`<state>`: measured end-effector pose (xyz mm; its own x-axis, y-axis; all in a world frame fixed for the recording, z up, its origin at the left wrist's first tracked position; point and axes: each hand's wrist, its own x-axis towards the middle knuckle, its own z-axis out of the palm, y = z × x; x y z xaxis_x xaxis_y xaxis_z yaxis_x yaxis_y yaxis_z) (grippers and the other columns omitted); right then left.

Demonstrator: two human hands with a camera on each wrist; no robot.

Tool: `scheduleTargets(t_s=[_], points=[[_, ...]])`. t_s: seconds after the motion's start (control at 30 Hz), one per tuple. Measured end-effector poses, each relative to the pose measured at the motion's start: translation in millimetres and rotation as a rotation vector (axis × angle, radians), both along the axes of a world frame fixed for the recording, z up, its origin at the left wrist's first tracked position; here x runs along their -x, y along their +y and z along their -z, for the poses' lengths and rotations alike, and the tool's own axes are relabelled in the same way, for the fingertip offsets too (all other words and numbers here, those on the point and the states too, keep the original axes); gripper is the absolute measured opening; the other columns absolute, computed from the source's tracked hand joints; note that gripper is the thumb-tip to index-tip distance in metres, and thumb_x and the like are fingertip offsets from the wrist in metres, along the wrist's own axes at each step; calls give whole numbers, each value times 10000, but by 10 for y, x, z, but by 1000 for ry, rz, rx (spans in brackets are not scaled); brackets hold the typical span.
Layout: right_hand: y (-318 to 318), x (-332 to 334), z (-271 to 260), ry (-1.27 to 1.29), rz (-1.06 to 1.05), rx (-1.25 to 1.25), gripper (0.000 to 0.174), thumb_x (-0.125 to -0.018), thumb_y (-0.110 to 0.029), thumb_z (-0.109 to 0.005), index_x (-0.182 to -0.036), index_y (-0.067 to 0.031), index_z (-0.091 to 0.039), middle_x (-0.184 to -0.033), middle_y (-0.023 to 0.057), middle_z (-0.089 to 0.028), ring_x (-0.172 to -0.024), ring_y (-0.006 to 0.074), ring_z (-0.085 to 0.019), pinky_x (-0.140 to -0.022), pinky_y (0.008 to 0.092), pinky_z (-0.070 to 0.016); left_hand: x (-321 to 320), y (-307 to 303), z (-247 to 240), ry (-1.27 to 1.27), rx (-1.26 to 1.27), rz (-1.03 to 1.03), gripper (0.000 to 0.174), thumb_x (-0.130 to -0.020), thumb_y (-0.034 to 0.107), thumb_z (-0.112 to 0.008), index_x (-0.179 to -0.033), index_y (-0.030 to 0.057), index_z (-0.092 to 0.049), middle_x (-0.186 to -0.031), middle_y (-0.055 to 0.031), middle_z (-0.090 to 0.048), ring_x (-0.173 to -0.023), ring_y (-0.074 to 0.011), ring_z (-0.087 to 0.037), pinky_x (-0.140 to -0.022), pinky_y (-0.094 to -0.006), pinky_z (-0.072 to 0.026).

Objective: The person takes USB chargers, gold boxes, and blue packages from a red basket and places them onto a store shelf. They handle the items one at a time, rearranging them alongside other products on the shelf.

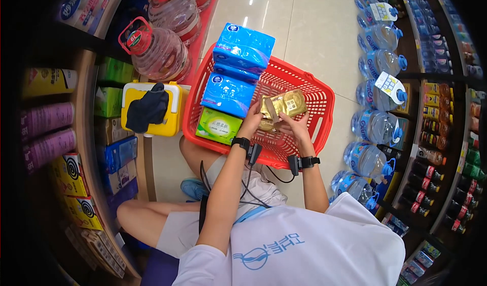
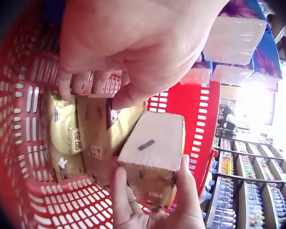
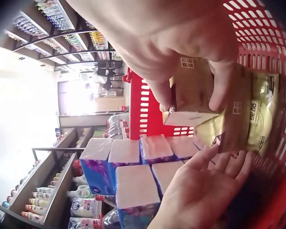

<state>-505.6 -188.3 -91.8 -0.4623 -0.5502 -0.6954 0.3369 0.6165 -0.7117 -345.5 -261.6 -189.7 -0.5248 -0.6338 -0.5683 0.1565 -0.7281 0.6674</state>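
Note:
My left hand and right hand are both at gold tissue packs inside the red basket. In the left wrist view, one gold pack with a white side stands between the right thumb and fingers. The left hand holds the edge of a gold pack beside it, its thumb on the near face; in the right wrist view its fingers reach under the pack. Another gold pack lies against the basket wall. Blue tissue packs and a green tissue pack fill the basket's left side.
A yellow box with a dark cloth on it stands left of the basket. Big water bottles line the left, and more bottles the right, before stocked shelves. Cables run from both wrists near the lap.

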Motion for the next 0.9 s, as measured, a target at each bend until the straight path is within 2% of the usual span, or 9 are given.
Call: scheduleTargets(t_s=[0.1, 0.33, 0.37, 0.5, 0.53, 0.63, 0.67, 0.8, 0.9], points=[[34, 42, 347, 290, -87, -9, 1223, -742, -308, -949, -1484, 98, -65, -1416, 264, -430, -1280, 301, -573, -973, 382, -589, 15, 12, 174, -33, -9, 7, 750, -875, -28, -539, -1590, -50, -316, -1590, -197, -443, -1474, -285, -423, -1176, -353, -360], [44, -314, 405, -87, 213, 123, 1040, -816, -240, -898, -1462, -76, -100, -1381, 218, -471, -1184, 317, -635, -889, 522, -611, 136, 30, 363, -180, 61, -41, 486, -957, 207, -519, -1357, -67, -539, -1387, -223, -578, -1291, -269, -551, -1049, -383, -448], [31, -364, 453, -18, 268, 151, 955, -836, -174, -874, -1438, -101, -136, -1368, 200, -490, -1160, 306, -652, -887, 510, -619, 169, 31, 416, -191, 83, -21, 520, -1009, 391, -494, -1262, -53, -586, -1328, -249, -590, -1230, -277, -579, -1010, -399, -460], [157, -135, 404, -73, 161, 260, 947, -820, -77, -859, -1459, -117, -162, -1375, 170, -498, -1168, 301, -649, -904, 487, -621, 178, 46, -369, -338, 97, -9, 898, -1008, 662, -452, -1518, -70, -357, -1512, -318, -448, -1406, -411, -464, -1143, -449, -380], [139, -74, 137, -117, 111, 207, 985, -800, -43, -860, -1501, -120, -172, -1404, 169, -487, -1176, 294, -646, -915, 445, -619, 228, 114, -515, -349, 201, -122, 1016, -997, 692, -446, -1624, -47, -138, -1647, -319, -252, -1532, -429, -280, -1234, -432, -267], [245, 438, 153, 84, -286, 172, 1063, -755, -64, -895, -1562, -56, -204, -1419, 159, -495, -1209, 266, -618, -967, 382, -580, 284, 308, -678, -277, 54, -71, 1077, -983, 689, -504, -1651, -10, -28, -1693, -304, -135, -1574, -406, -180, -1268, -439, -191], [239, 520, 25, 137, -365, 192, 1125, -703, -144, -950, -1553, -18, -223, -1425, 172, -485, -1315, 276, -526, -1127, 399, -434, 382, 433, -621, -224, -69, -140, 992, -985, 671, -515, -1608, -8, -148, -1636, -270, -244, -1518, -372, -271, -1233, -439, -246], [97, 775, -219, 142, -685, 3, 1185, -681, -108, -874, -1618, -25, -152, -1489, 203, -466, -1366, 293, -494, -1138, 384, -415, 615, 914, -683, 144, -502, -421, 619, -983, 572, -566, -1311, 47, -564, -1311, -75, -609, -1225, -183, -559, -1060, -386, -436], [-116, 652, -444, -19, -758, -112, 1021, -708, -54, -714, -1608, -36, -231, -1438, 190, -518, -1380, 295, -476, -1124, 368, -415, 678, 1148, -753, 257, -811, -690, 461, -966, 450, -549, -1251, 92, -614, -1210, -35, -669, -1131, -169, -624, -983, -344, -487]])
